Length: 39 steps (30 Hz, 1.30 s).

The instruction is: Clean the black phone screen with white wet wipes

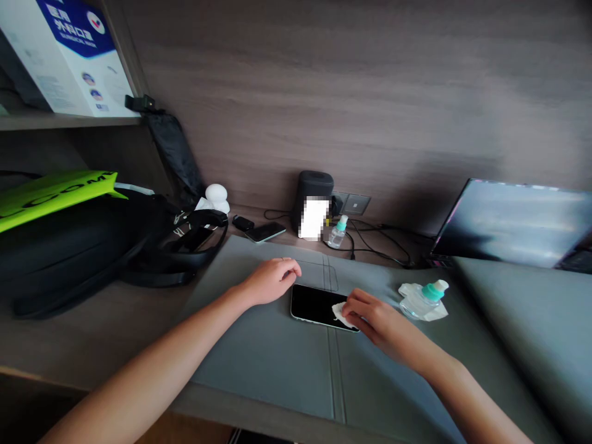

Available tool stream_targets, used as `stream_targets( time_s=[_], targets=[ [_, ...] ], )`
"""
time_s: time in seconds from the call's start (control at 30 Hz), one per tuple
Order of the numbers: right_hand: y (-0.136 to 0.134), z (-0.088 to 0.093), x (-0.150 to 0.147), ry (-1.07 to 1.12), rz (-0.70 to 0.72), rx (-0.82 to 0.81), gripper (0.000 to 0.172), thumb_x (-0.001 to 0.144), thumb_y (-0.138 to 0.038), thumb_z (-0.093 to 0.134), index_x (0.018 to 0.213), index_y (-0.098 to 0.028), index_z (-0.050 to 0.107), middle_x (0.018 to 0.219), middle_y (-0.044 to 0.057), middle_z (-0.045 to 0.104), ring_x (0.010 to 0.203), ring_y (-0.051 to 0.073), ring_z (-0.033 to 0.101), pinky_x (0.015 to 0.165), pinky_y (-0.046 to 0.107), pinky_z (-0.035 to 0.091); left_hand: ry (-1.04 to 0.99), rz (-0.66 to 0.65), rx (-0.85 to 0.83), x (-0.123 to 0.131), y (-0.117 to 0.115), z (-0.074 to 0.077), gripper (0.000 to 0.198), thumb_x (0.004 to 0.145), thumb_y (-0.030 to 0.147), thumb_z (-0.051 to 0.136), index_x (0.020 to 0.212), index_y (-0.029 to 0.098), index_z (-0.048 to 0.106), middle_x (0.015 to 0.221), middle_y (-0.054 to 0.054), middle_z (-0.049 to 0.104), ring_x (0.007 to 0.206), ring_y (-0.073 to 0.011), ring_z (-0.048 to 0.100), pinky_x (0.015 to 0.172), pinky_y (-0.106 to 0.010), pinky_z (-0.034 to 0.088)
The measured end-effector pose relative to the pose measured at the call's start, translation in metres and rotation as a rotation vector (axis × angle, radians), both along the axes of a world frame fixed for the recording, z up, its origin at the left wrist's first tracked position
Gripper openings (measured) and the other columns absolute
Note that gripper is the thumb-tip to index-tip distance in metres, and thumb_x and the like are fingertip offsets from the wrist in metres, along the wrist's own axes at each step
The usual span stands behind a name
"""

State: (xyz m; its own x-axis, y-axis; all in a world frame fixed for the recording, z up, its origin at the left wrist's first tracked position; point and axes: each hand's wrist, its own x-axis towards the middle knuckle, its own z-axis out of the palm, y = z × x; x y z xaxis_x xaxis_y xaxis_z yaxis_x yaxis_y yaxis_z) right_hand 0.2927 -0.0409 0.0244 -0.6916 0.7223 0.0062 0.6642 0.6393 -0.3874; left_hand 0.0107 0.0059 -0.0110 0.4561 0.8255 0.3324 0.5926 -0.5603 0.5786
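Note:
A black phone (314,303) lies face up on the grey desk mat (268,351). My left hand (271,280) rests curled at the phone's left end, fingers touching its edge. My right hand (372,317) pinches a small white wipe (341,313) and presses it on the phone's right end. A small clear bottle with a green cap (423,299) lies on a white tissue just right of my right hand.
A black bag (92,246) with a lime-green item fills the left of the desk. At the back stand a black speaker (314,191), a second phone (265,232), a small bottle (337,233) and cables. A laptop (513,225) sits at the right.

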Motion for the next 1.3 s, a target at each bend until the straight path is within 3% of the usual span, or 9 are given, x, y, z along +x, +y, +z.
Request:
stream_targets(
  time_s=[0.27,0.53,0.63,0.77,0.9,1.03,1.3],
  targets=[
    [0.025,-0.001,-0.056,-0.041,0.055,0.123,0.02,0.093,-0.004,0.046,0.085,-0.018,0.058,0.091,0.004,0.053,0.076,0.014,0.055,0.07,0.025,0.043,-0.025,-0.013,0.014,0.0,0.0,-0.002,0.021,0.094,0.015,0.044,0.095,0.023,0.063,0.099,-0.001,0.07,0.094,-0.0188,0.064,0.085,-0.031,0.047],
    [0.03,-0.009,-0.098,0.021,0.171,0.21,0.017,0.093,-0.004,0.05,0.085,-0.015,0.06,0.096,0.008,0.057,0.092,0.019,0.054,0.082,0.031,0.045,-0.02,-0.011,-0.04,-0.001,-0.003,0.001,0.021,0.096,0.019,0.04,0.09,0.023,0.06,0.09,-0.001,0.068,0.086,-0.0181,0.063,0.075,-0.028,0.045],
    [0.027,-0.007,-0.086,0.018,0.186,0.171,0.017,0.094,-0.006,0.048,0.085,-0.016,0.059,0.095,0.007,0.056,0.085,0.017,0.054,0.078,0.03,0.046,-0.038,-0.001,-0.063,-0.002,-0.006,0.003,0.018,0.096,0.022,0.041,0.095,0.023,0.059,0.09,0.0,0.068,0.085,-0.0174,0.063,0.075,-0.028,0.045],
    [0.025,-0.002,-0.043,0.032,0.107,0.081,0.019,0.098,-0.011,0.044,0.087,-0.017,0.058,0.092,0.004,0.053,0.077,0.014,0.054,0.07,0.026,0.044,-0.008,-0.035,-0.069,-0.002,-0.011,0.007,0.012,0.094,0.027,0.047,0.096,0.023,0.059,0.081,0.002,0.064,0.074,-0.0157,0.06,0.071,-0.027,0.045],
    [0.024,0.0,-0.009,0.058,0.054,0.003,0.023,0.101,-0.017,0.04,0.088,-0.019,0.059,0.095,0.003,0.052,0.077,0.013,0.055,0.073,0.027,0.045,0.084,-0.191,-0.018,0.0,-0.016,0.013,0.014,0.088,0.031,0.06,0.099,0.022,0.06,0.096,-0.002,0.063,0.093,-0.0194,0.058,0.083,-0.031,0.046],
    [0.024,0.0,0.0,0.07,0.046,-0.034,0.023,0.1,-0.021,0.042,0.085,-0.019,0.06,0.096,0.004,0.053,0.078,0.014,0.056,0.073,0.028,0.045,0.132,-0.272,-0.03,0.002,-0.02,0.017,0.033,0.082,0.038,0.07,0.11,0.024,0.059,0.109,-0.005,0.061,0.107,-0.0236,0.055,0.093,-0.037,0.046],
    [0.022,-0.003,0.01,0.016,0.029,-0.07,0.018,0.097,-0.016,0.048,0.085,-0.02,0.061,0.092,0.002,0.053,0.073,0.012,0.056,0.069,0.025,0.042,0.215,-0.181,-0.045,-0.001,-0.024,0.017,0.05,0.072,0.05,0.077,0.111,0.025,0.058,0.114,-0.004,0.06,0.108,-0.0248,0.056,0.093,-0.037,0.046]
  ],
)
